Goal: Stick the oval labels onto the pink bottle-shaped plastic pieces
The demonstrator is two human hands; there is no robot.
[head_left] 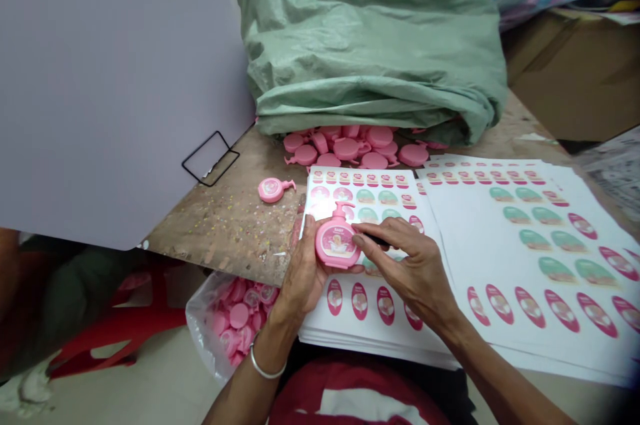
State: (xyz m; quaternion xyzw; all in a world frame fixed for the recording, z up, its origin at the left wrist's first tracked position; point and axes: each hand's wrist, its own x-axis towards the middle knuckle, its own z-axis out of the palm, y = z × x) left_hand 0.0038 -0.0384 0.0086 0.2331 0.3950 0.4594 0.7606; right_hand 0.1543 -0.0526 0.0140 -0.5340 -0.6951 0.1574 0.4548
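My left hand point(303, 268) grips a small pink pump bottle point(330, 253), upright with its spout on top and a round printed label facing me. Pinched in my right hand point(413, 265) is a slim dark tool point(376, 240), mostly hidden by the fingers. The right fingertips touch the label's right edge. Beneath both hands lies a stack of sticker sheets point(345, 338) printed with pink ovals, green domes and small labels. Another labelled pink bottle point(271, 190) rests on its side on the table, left of the sheets.
A green sack point(375, 38) stands behind, with several plain pink bottles point(350, 147) spilling from under it. More sticker sheets point(460, 232) lie right. A plastic bag of pink bottles point(200, 308) hangs below the table's left edge. A grey panel point(110, 78) and red stool point(125, 335) are left.
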